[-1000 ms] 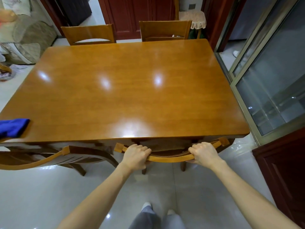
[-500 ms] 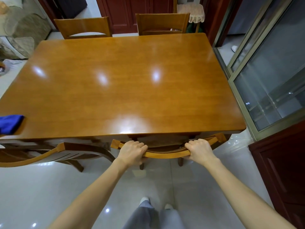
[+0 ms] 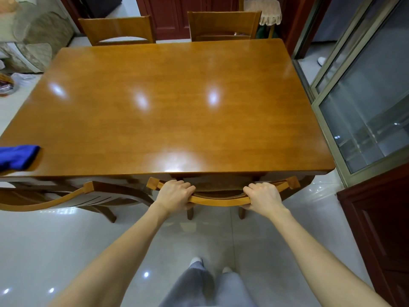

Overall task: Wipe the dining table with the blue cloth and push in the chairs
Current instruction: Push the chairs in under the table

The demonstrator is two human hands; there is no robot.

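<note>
Head: both hands' grip [image 3: 218,193] wraps chair-back [image 3: 218,201].

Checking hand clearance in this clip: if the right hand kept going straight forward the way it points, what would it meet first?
Probably the near edge of the dining table. The right hand grips the chair's curved top rail, knuckles aimed at that edge; it may instead pass beneath, since depth is unclear.
</note>
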